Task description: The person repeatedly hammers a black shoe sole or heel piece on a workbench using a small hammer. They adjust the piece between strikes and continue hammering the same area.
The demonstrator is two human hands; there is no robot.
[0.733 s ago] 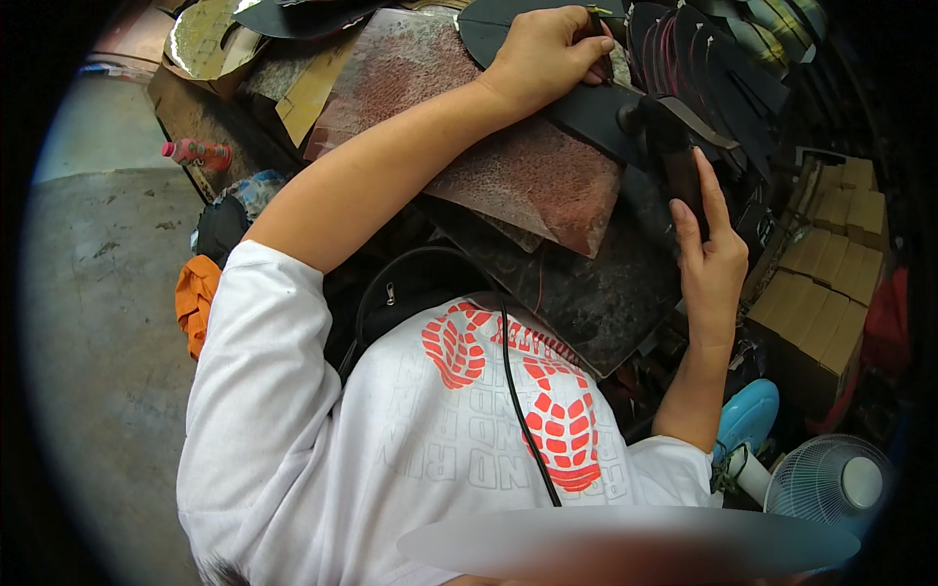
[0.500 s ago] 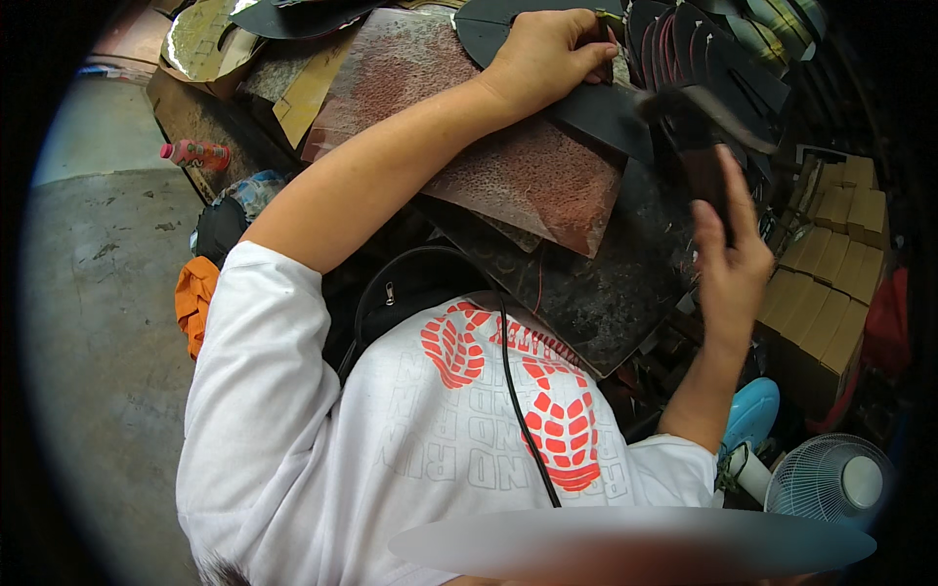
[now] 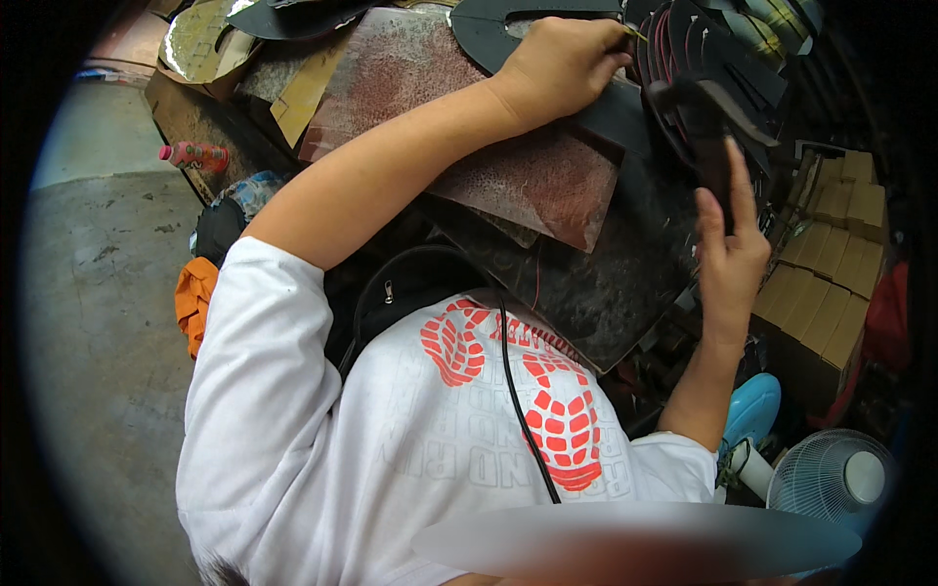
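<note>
At the far side of the bench, my left hand (image 3: 562, 73) has its fingers pinched together beside a flat black cut piece (image 3: 477, 37). A thin yellowish sliver (image 3: 635, 33) shows at those fingertips; the pinch itself is too small to make out. My right hand (image 3: 733, 259) is wrapped round the dark handle of a hammer (image 3: 713, 161). The hammer's curved head is raised in front of a fanned row of black pieces with reddish edges (image 3: 669, 44). Under my left forearm lies a worn reddish-brown board (image 3: 547, 190).
The board rests on a dark bench top (image 3: 625, 283). Stacked brown boxes (image 3: 826, 264) stand to the right, above a white fan (image 3: 831, 479) and a blue stool (image 3: 752, 410). On the left are a pink-capped bottle (image 3: 200, 156) and an orange cloth (image 3: 195, 303).
My left hand has shifted slightly right and nearer, still pinched. The hammer in my right hand has moved a little to the right and blurs less.
</note>
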